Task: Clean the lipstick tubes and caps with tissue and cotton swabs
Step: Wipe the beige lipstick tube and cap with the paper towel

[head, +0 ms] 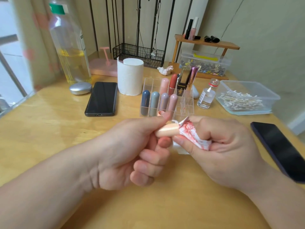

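My left hand (132,156) pinches a peach lipstick cap (166,131) between thumb and forefinger above the table. My right hand (222,149) grips a crumpled tissue (191,134) stained red, and the tissue is pushed against the cap's open end. A clear organizer (149,83) behind my hands holds several capped lipsticks, among them a blue one (145,103) and a red one (172,84). A peach lipstick base (160,113) peeks out just behind my left thumb. A tissue roll (130,76) stands to the organizer's left. A clear box of cotton swabs (244,100) sits at the right.
A small glass bottle (207,96) stands between organizer and swab box. A black phone (102,98) lies left of the roll, another phone (283,149) near the right edge. A large bottle of yellow liquid (71,52), a used tissue ball (165,70) and a wooden shelf (206,42) stand at the back.
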Demonstrator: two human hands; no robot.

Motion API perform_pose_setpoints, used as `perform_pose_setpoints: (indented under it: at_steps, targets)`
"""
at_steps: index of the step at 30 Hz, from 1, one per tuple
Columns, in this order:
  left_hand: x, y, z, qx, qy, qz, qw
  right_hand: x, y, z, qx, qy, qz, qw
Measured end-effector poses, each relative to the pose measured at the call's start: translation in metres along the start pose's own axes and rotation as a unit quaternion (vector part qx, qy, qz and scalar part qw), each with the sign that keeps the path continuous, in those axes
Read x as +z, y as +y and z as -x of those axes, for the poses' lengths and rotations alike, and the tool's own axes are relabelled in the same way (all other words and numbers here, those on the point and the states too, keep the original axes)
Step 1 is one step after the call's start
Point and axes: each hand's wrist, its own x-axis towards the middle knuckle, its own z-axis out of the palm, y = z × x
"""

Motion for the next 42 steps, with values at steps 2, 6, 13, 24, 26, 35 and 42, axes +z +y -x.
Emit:
perform_pose_setpoints:
  at_steps: [2, 6, 13, 24, 26, 35, 42]
  targets:
    - [0.003, 0.001, 0.001, -0.006, -0.001, 0.033, 0.999, 0.001, 0.001, -0.001, 0.015, -0.006, 0.018, 1.0]
    - [0.014, -0.008, -0.005, 0.089, 0.088, -0.032, 0.992, 0.002, 0.0, 0.0, 0.132, 0.019, -0.055, 0.99]
    - [0.005, -0.023, -0.005, 0.375, 0.28, -0.52, 0.714, -0.002, -0.006, -0.008, 0.264, -0.034, -0.421, 0.867]
    - [0.004, -0.001, -0.001, 0.019, -0.003, 0.045, 0.999, 0.006, 0.003, 0.003, 0.065, 0.031, -0.039, 0.997]
    - [0.008, -0.005, -0.004, 0.063, 0.048, 0.015, 0.997, 0.006, 0.002, 0.001, 0.112, 0.037, -0.046, 0.992]
    - [-0.003, -0.018, -0.006, 0.387, 0.286, -0.544, 0.687, 0.003, 0.002, -0.003, 0.242, 0.005, -0.315, 0.918]
    - [0.005, -0.009, -0.008, 0.063, 0.063, -0.017, 0.996, 0.003, 0.003, 0.002, 0.08, 0.041, -0.051, 0.995]
